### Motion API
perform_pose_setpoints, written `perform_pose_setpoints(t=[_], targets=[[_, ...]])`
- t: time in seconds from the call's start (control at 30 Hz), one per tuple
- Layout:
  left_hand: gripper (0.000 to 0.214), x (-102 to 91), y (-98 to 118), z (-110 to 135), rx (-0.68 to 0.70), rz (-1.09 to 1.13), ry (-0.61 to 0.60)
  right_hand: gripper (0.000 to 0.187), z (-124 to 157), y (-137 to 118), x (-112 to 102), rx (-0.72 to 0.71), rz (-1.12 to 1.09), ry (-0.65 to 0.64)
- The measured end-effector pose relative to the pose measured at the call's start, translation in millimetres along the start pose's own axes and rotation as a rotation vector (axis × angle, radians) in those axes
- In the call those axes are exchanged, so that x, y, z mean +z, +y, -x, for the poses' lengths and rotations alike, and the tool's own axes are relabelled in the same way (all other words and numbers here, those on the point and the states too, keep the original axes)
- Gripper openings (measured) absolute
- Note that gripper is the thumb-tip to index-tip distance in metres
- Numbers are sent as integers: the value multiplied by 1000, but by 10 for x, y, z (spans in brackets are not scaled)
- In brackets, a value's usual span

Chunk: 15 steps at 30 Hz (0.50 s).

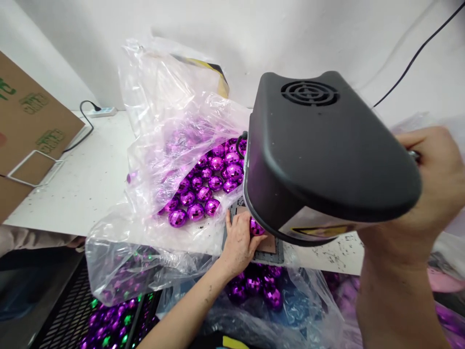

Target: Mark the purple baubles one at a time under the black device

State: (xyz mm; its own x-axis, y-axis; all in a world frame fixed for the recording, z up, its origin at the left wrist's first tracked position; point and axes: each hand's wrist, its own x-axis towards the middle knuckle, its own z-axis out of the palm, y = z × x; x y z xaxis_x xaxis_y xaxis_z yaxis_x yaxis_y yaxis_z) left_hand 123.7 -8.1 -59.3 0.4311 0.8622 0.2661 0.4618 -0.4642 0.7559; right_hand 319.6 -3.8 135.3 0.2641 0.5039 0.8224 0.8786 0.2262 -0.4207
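Note:
A shiny purple faceted ball sits between the thumb and fingers of my left hand. That hand rests on a grey plate with a brown pad, below the front of a black machine. The machine's housing hides part of the ball and plate. My right hand is wrapped round a lever at the machine's right side; only a short metal piece of it shows. Left of the plate, many purple faceted balls lie in an open clear plastic bag.
More purple balls lie in plastic below the table edge. A black crate at lower left holds purple and green pieces. A cardboard box, a power strip and the white table are at left.

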Motion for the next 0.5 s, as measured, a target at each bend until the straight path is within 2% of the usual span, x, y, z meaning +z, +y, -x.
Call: perform_pose_setpoints(t=[0.1,0.2,0.37,0.5], targets=[[41,-3,-9,-12,-1,44,30,32,78,-13,-28,-33,33,58],[40,-24,-3,-26,-7,77,8,28,149,-15,-51,-45,43,91],[36,-49,43,-34,-31,79,-18,27,111,2,-38,-23,48,79],[46,-39,68,-25,-45,93,20,29,7,19,17,33,-34,25]])
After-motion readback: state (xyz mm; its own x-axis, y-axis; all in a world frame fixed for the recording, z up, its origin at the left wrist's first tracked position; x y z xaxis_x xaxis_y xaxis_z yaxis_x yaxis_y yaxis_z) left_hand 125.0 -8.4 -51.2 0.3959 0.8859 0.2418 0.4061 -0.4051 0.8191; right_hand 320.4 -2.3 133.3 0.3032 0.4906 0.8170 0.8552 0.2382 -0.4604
